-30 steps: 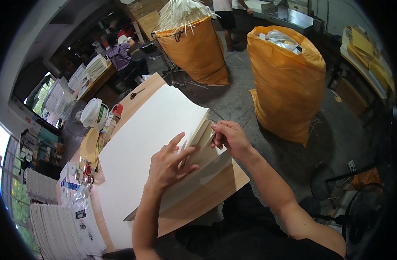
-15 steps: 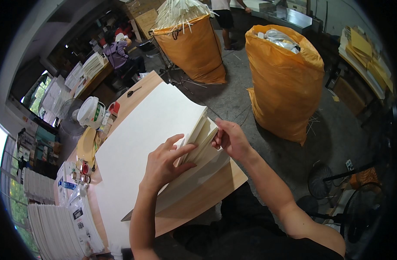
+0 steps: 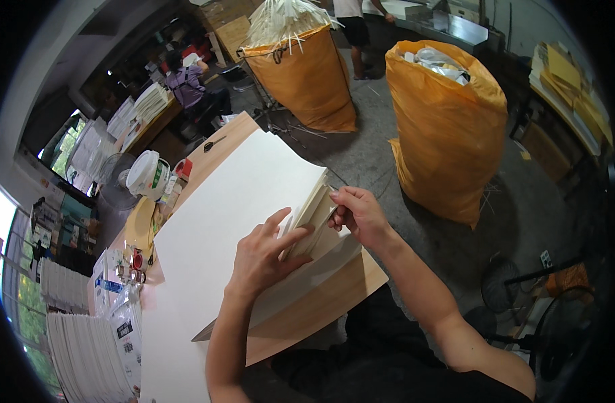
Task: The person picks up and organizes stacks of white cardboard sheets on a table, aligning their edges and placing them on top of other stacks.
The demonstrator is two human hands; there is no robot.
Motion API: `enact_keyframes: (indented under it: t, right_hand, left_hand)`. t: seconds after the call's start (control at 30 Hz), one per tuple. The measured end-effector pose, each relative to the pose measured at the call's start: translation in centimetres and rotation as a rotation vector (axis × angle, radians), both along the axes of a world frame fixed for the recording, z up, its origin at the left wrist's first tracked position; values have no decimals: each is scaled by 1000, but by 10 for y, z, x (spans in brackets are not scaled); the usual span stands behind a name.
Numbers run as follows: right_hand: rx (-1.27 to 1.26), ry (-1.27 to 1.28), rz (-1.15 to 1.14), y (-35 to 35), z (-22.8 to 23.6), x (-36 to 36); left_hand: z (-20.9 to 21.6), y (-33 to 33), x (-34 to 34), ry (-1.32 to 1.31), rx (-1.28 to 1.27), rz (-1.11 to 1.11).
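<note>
A large stack of white paper sheets [image 3: 233,195] lies slanted across the wooden table, its right-hand edge curled up and fanned into layers. My left hand [image 3: 267,258] rests on this raised edge with its fingers spread, the index finger and thumb lying apart against the layers. At the far corner of the fanned edge, my right hand [image 3: 361,213] pinches thumb to forefinger on the edge of the sheets. How many sheets are in that pinch is hidden by the fingers.
On the table [image 3: 321,316], scissors [image 3: 213,143], a white bucket [image 3: 146,176] and tape rolls [image 3: 138,260] sit left of the paper. Paper stacks [image 3: 86,356] stand lower left. Two orange sacks [image 3: 448,141] are on the floor beyond; a fan [image 3: 563,329] stands right. Two people are farther back.
The view has shifted slightly. My right hand has closed in on the corner of the sheets, and the fanned layers sit narrower between my hands. My left hand stays on the edge.
</note>
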State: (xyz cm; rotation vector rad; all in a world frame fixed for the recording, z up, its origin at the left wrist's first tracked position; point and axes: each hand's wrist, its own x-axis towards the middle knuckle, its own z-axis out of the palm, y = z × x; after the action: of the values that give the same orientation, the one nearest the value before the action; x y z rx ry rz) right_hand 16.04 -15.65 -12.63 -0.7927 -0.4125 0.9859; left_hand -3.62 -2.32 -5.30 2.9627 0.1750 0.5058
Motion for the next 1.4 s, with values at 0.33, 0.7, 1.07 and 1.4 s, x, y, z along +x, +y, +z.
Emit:
enact_keyframes:
  t: [0.33,0.7,1.07,1.4]
  right_hand:
    - [-216,-1444,-690,-31,-22,-27]
    - [-289,-1537,157,-29,-21,-38]
    - [-77,-1330,-296,-45,-48,-14]
    - [-547,-1348,-267,-28,24,-6]
  left_hand:
    - [1,8,0,-1,-49,-30]
    - [-31,-6,-2,-12,237,-75]
    - [-51,5,13,-152,213,23]
    - [-8,14,14,50,129,-29]
